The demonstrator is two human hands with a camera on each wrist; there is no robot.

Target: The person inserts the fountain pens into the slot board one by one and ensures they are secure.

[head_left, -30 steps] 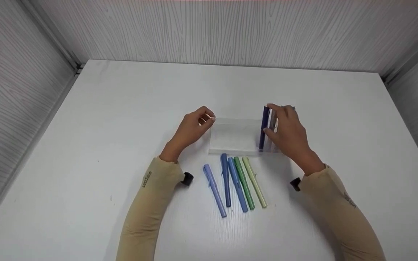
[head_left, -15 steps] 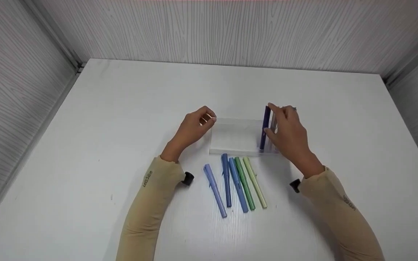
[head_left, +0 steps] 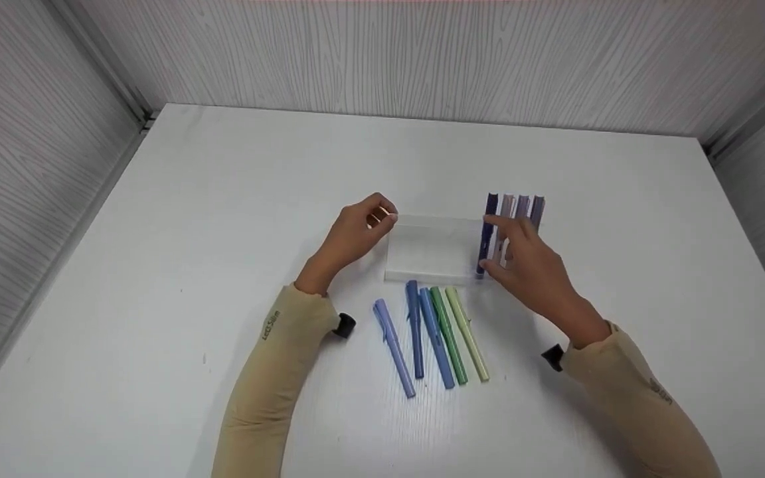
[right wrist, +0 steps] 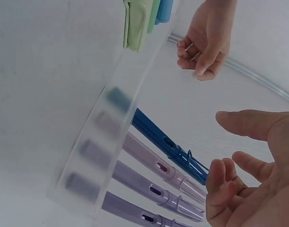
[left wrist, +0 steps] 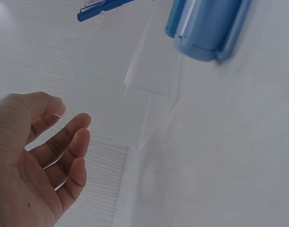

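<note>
A clear pen stand (head_left: pixel 433 252) lies on the table. My left hand (head_left: pixel 356 229) is at its far left corner, thumb and index finger pinching the edge. A dark blue pen (head_left: pixel 491 206) stands upright at the left of a row in the stand, beside a pink pen (right wrist: pixel 156 163), a lilac pen (right wrist: pixel 149 189) and a purple pen (right wrist: pixel 125 208). My right hand (head_left: pixel 528 262) is right in front of this row with thumb and fingers spread apart. The right wrist view shows nothing gripped there.
Several loose pens lie in front of the stand: a light violet pen (head_left: pixel 396 355), a dark blue one, a blue pen (head_left: pixel 437 338), a green pen (head_left: pixel 447 335) and a yellow-green pen (head_left: pixel 467 335). The white table (head_left: pixel 157 265) meets panelled walls at back and sides.
My right hand has let go of the dark blue pen and drawn down toward me, uncovering the row of pens. The left hand keeps its place.
</note>
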